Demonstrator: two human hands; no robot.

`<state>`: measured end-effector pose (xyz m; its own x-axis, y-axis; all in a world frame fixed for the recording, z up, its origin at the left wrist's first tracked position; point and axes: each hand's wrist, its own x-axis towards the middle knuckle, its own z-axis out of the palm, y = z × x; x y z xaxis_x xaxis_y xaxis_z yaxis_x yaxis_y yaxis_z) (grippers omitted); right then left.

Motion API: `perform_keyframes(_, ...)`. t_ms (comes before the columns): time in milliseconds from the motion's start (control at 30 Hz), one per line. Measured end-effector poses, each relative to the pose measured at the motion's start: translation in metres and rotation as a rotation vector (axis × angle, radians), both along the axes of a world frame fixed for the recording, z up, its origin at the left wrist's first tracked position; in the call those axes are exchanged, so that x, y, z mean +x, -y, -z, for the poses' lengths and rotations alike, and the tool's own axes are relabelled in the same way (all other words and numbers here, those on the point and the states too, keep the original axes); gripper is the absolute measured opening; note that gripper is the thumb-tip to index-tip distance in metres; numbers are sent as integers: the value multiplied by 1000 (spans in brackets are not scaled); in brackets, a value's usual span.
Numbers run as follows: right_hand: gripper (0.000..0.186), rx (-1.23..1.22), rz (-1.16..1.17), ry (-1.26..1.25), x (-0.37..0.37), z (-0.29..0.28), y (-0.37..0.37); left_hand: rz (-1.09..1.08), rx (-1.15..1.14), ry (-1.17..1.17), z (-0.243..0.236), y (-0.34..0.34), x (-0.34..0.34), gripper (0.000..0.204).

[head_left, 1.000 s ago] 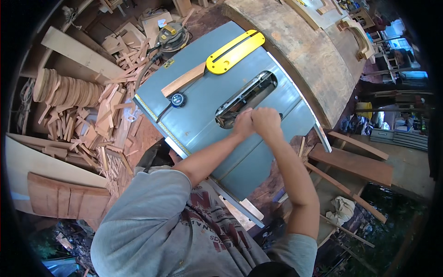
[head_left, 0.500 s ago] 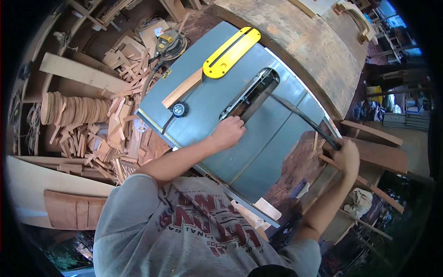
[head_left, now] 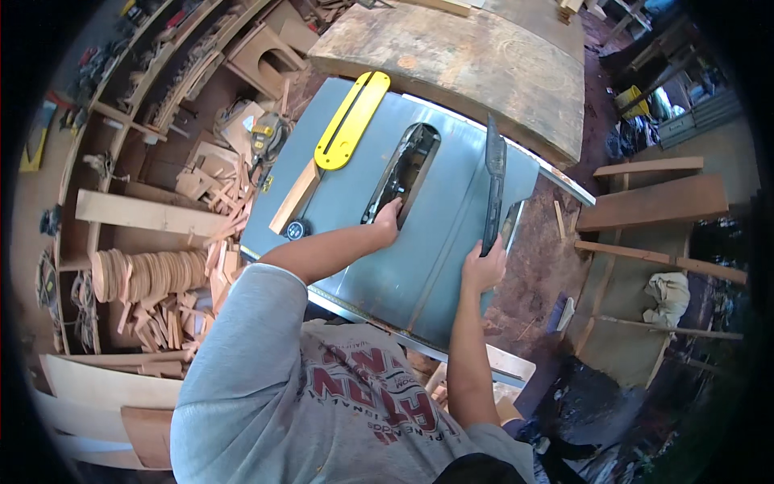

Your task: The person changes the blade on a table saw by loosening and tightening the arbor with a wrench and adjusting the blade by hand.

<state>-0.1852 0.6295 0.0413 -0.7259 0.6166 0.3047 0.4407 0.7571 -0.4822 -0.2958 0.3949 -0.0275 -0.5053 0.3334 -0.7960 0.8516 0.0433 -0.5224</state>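
A grey-blue table saw top (head_left: 451,226) lies in front of me, with a long open slot (head_left: 407,165) in its middle. My left hand (head_left: 389,219) rests at the near end of that slot, fingers curled on its edge. My right hand (head_left: 484,266) grips the near end of a long dark narrow insert plate (head_left: 493,181) and holds it over the right part of the table. A yellow slotted plate (head_left: 352,121) and a short wooden strip (head_left: 294,196) lie on the table's left side, with a small round black knob (head_left: 297,230) beside them.
A large worn wooden slab (head_left: 476,64) sits beyond the saw. Wood offcuts, round discs (head_left: 141,277) and planks (head_left: 153,214) pile up on the left with a yellow power tool (head_left: 268,137). Boards (head_left: 657,202) and reddish sawdust floor lie to the right.
My right hand came back from the right edge carrying the long dark plate over the table. My left hand stayed at the slot. The view shifted slightly.
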Motion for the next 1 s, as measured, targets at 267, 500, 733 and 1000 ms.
perform_keyframes(267, 47, 86, -48, 34, 3, 4, -2, -112, 219, 218, -35, 7, -1, 47)
perform_keyframes(500, 48, 125, -62, 16, 0, 10, -1, 25, 629, 195, -105, 26, 13, 22)
perform_keyframes(733, 50, 116, -77, 35, 2, 7, -4, -490, 1373, 162, -296, 106, 37, 20)
perform_keyframes(1000, 47, 81, -66, 10, -2, 2, 6, -1386, 2782, -1672, -239, 482, 219, 44)
